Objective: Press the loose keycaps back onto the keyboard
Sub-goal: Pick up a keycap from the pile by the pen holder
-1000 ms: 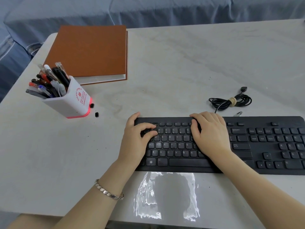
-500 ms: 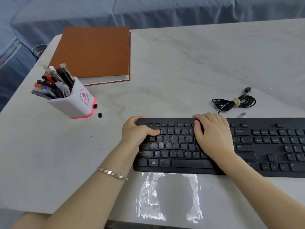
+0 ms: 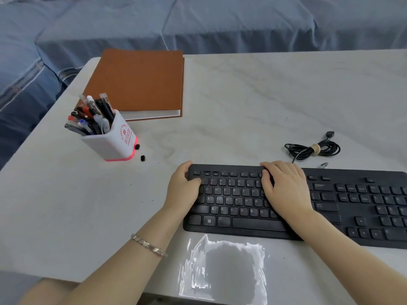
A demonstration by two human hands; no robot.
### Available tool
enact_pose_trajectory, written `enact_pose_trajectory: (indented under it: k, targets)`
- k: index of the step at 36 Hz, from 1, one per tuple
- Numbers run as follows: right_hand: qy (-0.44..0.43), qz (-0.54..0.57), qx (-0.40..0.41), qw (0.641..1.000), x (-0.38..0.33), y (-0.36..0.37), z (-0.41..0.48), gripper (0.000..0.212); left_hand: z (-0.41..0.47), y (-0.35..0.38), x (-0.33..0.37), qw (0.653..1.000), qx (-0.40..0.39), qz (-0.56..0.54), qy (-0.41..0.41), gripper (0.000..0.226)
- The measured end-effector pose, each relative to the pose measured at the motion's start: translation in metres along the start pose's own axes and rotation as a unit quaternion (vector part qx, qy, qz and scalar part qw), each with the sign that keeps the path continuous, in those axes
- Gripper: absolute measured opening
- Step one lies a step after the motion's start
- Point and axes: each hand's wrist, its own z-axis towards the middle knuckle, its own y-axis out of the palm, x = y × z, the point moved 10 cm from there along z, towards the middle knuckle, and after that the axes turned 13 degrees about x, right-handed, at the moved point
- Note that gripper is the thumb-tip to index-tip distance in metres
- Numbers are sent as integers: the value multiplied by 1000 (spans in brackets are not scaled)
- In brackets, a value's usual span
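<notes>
Left hand [image 3: 181, 190] clamps the keyboard [image 3: 237, 201] corner, right hand [image 3: 284, 190] lies flat on it; the loose keycaps [image 3: 143, 158] look tiny, hard and slippery, so pinch their sides.

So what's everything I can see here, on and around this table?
table: one, white marbled, under everything
keyboard: one, black, near edge
pen holder: one, white with red base, left
pens: many, mixed colours, in it
small pieces: two, black, beside pen holder; probably loose keycaps
notebook: one, brown, behind the holder
cable: one, black, coiled behind keyboard
shiny item: one, silvery, between cable and keyboard; unidentifiable
film: one, clear, before keyboard
cloth: one, blue, beyond table
bracelet: one, silver, left wrist
left hand: one, grips keyboard's far left corner, thumb on keys
right hand: one, flat on middle keys
</notes>
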Motion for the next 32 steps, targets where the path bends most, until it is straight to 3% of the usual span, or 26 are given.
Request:
enact_pose_trajectory:
  k: [5, 8, 13, 21, 23, 27, 32]
  targets:
    - [3, 18, -39, 999, -11, 1, 2, 38, 15, -60, 11, 973, 118, 134, 149, 44]
    - [2, 56, -86, 995, -29, 10, 2, 27, 39, -87, 8, 940, 169, 237, 180, 44]
    - [-2, 111, -148, 983, -65, 22, 4, 27, 66, -96, 0, 929, 148, 274, 199, 14]
    - [-48, 188, -179, 965, -137, 43, 18, 26, 60, -97, -7, 935, 93, 256, 229, 16]
    - [-71, 202, -192, 958, -159, 54, 22, 27, 53, -109, -8, 951, 105, 202, 208, 18]
    - [-105, 210, -254, 938, -205, 88, 30, 33, 45, -148, -17, 986, 152, 27, 67, 14]
    - [-145, 189, -301, 924, -254, 130, 41, 40, 42, -168, -47, 973, 133, -158, -103, 25]
